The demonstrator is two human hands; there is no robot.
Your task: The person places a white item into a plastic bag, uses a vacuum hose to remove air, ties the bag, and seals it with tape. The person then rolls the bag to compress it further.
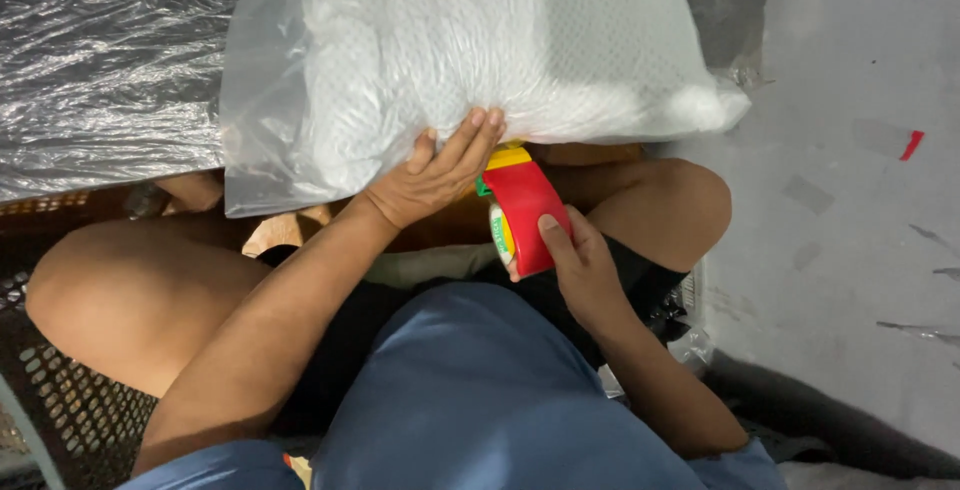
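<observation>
bagged bundle (480, 50) blocks front, floor (860, 150) free

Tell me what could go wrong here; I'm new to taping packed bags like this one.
The left hand only presses the plastic bag by its lower edge, so the bulky bag could slide or roll. The red tape dispenser in the right hand sits right beside the left fingertips, which its front edge might nick. Loose plastic at the bag's left end could wrinkle under tape.

A red tape dispenser (525, 212) with a yellow top and green trim meets a clear plastic bag (480, 65) of white, dotted padding; blue shirt (480, 390), grey floor (860, 200), scrap of red tape (911, 144).
</observation>
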